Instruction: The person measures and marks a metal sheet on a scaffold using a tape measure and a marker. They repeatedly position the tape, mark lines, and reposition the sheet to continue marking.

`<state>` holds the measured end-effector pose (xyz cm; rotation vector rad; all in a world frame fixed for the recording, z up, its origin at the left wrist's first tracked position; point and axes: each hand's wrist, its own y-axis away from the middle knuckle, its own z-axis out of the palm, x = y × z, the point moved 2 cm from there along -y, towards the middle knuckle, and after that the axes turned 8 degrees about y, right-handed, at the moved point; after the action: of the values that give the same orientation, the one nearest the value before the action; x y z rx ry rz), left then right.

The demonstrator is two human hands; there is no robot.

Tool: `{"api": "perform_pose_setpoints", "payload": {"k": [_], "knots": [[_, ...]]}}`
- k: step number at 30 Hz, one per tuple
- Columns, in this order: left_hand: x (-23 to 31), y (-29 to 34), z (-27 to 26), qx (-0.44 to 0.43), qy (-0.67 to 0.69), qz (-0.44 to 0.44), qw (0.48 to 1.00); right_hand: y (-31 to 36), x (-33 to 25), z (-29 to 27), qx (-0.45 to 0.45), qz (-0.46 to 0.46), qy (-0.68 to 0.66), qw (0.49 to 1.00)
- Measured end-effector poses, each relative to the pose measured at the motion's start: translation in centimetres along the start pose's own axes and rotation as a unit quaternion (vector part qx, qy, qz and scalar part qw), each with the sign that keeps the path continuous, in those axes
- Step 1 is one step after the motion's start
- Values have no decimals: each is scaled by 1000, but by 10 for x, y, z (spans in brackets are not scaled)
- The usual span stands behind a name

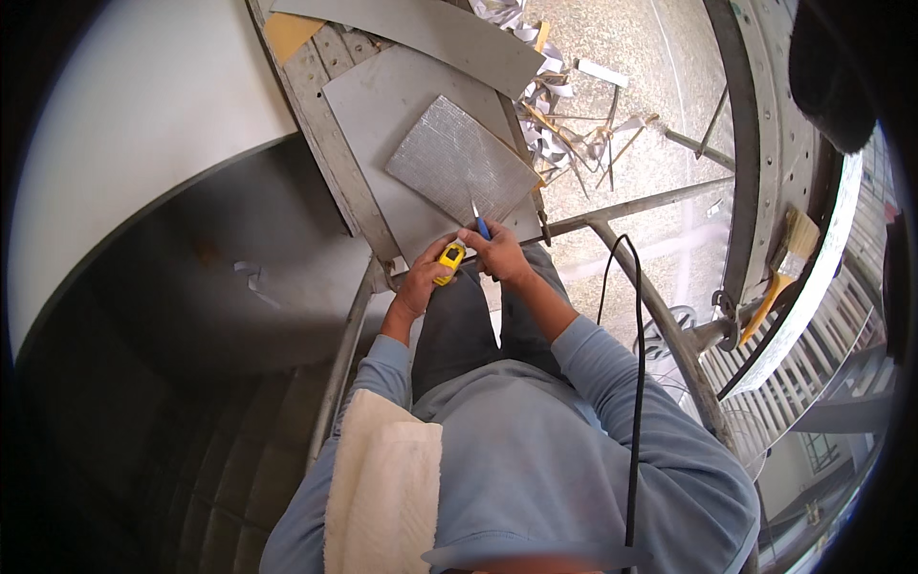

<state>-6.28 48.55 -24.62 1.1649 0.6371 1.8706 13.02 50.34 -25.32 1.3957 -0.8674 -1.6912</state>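
Observation:
My left hand point(418, 285) is closed around a yellow and black tape measure point(449, 260), held just above my lap. Close beside it, my right hand point(499, 254) grips a slim blue-handled tool point(482, 228) with a pale pointed tip; whether it is a knife or a marker I cannot tell. The tip points away from me, over the near corner of a silver, foil-like rectangular panel point(459, 158). That panel lies at an angle on a larger flat grey sheet point(368, 110), which rests on the metal platform plank in front of me.
A long grey strip point(440, 36) crosses the sheet's far end. Crumpled offcuts point(550, 96) litter the far right. Metal scaffold tubes point(660, 196) frame the platform, and a black cable point(638, 383) runs past my right arm. A yellow-handled paintbrush point(784, 268) sits at right. A large pale curved surface point(143, 124) bounds the left.

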Motion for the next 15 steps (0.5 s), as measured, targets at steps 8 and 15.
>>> {"api": "perform_pose_setpoints", "payload": {"k": [8, 15], "knots": [[-31, -22, 51, 107, -63, 126, 984, -2, -12, -19, -31, 10, 57, 998], [39, -80, -28, 230, -269, 253, 900, -33, 20, -46, 256, -65, -51, 963]]}}
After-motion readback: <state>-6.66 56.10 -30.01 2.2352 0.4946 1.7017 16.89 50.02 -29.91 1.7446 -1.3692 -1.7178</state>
